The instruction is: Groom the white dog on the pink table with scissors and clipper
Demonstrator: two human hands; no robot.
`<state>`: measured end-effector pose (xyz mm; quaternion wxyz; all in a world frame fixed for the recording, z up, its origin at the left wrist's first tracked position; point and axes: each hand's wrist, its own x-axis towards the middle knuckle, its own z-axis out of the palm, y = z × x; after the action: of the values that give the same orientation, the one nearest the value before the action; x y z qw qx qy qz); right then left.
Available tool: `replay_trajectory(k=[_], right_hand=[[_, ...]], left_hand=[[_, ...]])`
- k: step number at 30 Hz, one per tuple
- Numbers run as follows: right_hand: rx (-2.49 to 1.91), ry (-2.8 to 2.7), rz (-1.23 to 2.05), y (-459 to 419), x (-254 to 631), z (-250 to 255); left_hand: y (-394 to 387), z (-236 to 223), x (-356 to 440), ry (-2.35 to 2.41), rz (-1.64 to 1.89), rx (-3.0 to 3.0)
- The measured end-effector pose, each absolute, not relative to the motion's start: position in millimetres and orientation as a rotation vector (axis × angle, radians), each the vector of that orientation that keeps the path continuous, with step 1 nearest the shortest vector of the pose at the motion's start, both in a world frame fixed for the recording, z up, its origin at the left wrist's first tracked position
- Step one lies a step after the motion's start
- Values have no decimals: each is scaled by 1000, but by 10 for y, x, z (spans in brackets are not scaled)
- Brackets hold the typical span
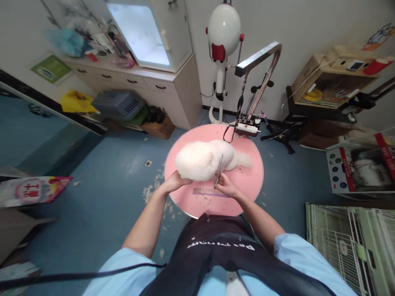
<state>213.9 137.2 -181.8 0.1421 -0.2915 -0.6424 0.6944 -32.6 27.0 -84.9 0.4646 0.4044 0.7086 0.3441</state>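
A small fluffy white dog (pixel 205 158) lies on a round pink grooming table (pixel 249 181). My left hand (pixel 175 181) is cupped against the near side of its fur, fingers closed into the coat. My right hand (pixel 224 186) grips a pair of scissors (pixel 219 172), blades pointing up into the fur. A metal comb (pixel 205 191) lies flat on the table between my hands. A leash loop (pixel 230 133) hangs from the chrome grooming arm (pixel 261 55) to the dog.
White fur clippings (pixel 154 191) litter the blue floor left of the table. A white clipper (pixel 247 128) rests at the table's far edge. A stand dryer (pixel 222 41) rises behind. Wire cages (pixel 352 242) stand at right, cabinets (pixel 135 80) and a pet carrier (pixel 119 105) at left.
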Motion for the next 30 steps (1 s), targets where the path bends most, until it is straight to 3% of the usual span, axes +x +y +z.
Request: replay_trajectory(k=[10, 30], right_hand=[[-802, -2232, 1881, 1700, 2321, -1506], [-801, -2192, 1894, 1714, 2339, -1576]], left_hand=[[248, -844, -285, 1802, 866, 947], [254, -784, -251, 1838, 839, 894]])
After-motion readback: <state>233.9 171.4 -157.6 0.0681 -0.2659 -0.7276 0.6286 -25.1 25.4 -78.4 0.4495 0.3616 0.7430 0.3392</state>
